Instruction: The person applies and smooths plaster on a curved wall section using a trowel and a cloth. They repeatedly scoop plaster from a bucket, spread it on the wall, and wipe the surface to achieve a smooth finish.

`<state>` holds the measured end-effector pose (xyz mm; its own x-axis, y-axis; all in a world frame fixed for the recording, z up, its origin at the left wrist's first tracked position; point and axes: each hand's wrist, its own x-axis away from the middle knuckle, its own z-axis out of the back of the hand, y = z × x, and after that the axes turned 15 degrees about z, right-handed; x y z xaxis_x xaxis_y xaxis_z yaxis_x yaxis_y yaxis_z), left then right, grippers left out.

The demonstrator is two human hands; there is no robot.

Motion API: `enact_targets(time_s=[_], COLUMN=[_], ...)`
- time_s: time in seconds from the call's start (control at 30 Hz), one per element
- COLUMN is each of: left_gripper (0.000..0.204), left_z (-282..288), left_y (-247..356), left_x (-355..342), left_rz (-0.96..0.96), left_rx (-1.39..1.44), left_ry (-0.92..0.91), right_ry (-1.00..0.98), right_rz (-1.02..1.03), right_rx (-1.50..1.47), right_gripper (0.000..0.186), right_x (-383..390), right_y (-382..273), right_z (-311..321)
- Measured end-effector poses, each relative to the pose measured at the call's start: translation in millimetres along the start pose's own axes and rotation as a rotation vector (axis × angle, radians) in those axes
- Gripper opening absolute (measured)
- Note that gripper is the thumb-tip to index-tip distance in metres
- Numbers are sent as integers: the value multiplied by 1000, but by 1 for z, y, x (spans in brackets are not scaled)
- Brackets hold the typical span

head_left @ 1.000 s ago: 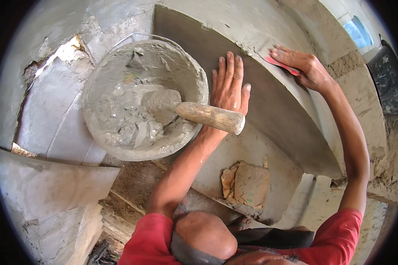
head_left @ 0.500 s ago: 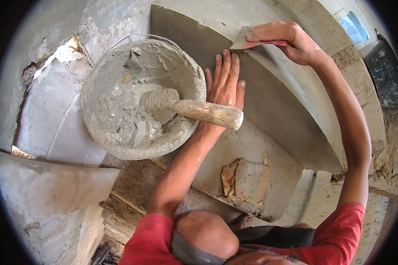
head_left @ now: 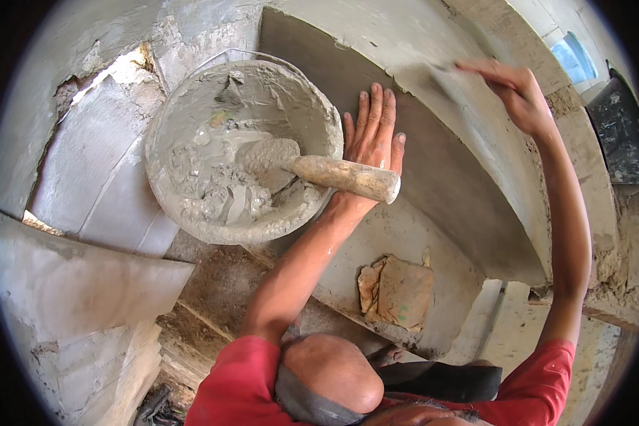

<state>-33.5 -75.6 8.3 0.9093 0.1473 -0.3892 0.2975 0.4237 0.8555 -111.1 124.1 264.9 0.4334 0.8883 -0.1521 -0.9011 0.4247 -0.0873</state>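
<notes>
Grey plastered wall (head_left: 468, 192), left hand (head_left: 373, 135) flat against it, right hand (head_left: 518, 89) gripping perhaps a trowel.

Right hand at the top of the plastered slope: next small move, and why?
Probably draw the right hand back down across the wet grey plaster. It sits blurred at the slope's upper edge; any tool in it is too smeared to tell. The left hand lies flat on the plaster beside the mortar bucket, bracing.

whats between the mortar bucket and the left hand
In the head view, the wooden trowel handle juts from the bucket over the wrist of the left hand, which lies flat on the grey slab.
</notes>
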Motion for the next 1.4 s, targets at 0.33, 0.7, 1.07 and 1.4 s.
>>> enact_targets(time_s=[0.33,0.7,1.07,1.4], left_gripper=[74,74,73,74], left_z=[4,4,-8,-17], left_y=[-2,-3,-10,-26], left_x=[-2,-2,11,36], left_rz=[44,37,84,101], left_rx=[76,56,162,180], left_ry=[34,34,61,129], right_ry=[158,-28,-33,-369], right_rz=[147,227,320,256], right_rx=[9,213,912,1422], right_gripper=[47,83,45,57], right_x=[-103,-81,-42,-10], right_y=[13,57,-88,-156], right_z=[-73,-76,-49,-134])
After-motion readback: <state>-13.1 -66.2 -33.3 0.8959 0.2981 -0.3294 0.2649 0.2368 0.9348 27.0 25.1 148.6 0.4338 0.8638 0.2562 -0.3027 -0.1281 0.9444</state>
